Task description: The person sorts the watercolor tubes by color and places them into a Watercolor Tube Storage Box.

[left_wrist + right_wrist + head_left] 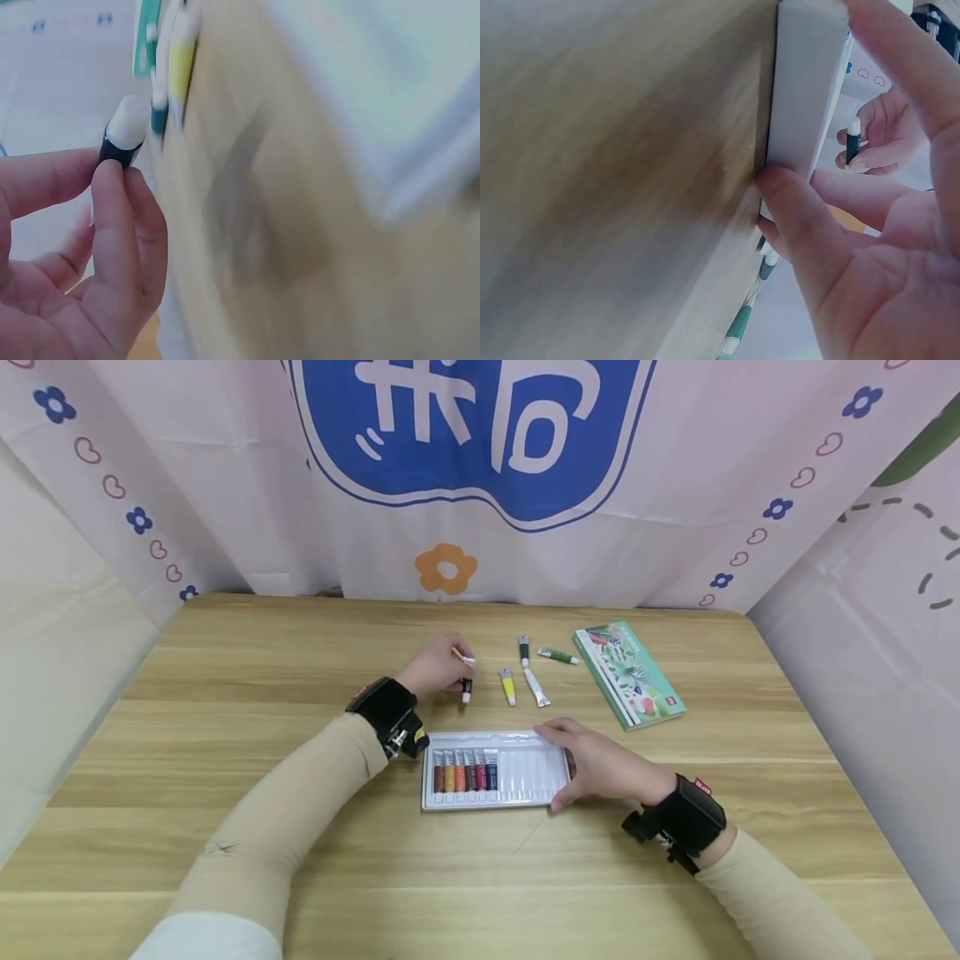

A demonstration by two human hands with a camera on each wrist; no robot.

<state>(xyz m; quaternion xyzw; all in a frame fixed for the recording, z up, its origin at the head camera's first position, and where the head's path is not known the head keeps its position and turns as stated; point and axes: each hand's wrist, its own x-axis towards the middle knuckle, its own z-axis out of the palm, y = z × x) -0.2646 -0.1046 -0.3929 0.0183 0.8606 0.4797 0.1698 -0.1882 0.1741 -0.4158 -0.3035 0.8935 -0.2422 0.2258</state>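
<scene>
My left hand (452,675) pinches a small black paint tube (467,688) with a white cap, just beyond the white plastic tray (534,767). The left wrist view shows the same tube (122,136) held between thumb and fingertips (109,187). A second tube end (464,657) pokes out past the fingers; whether it is held I cannot tell. Several coloured tubes (464,771) fill the tray's left slots, and the right slots are bare. My right hand (570,766) grips the tray's right end, its thumb (795,217) on the tray edge (806,97).
Loose tubes lie behind the tray: yellow (508,686), white (536,687), a dark one (523,650) and a green one (558,655). A green printed box lid (628,673) lies to the right. A patterned cloth hangs at the table's far edge.
</scene>
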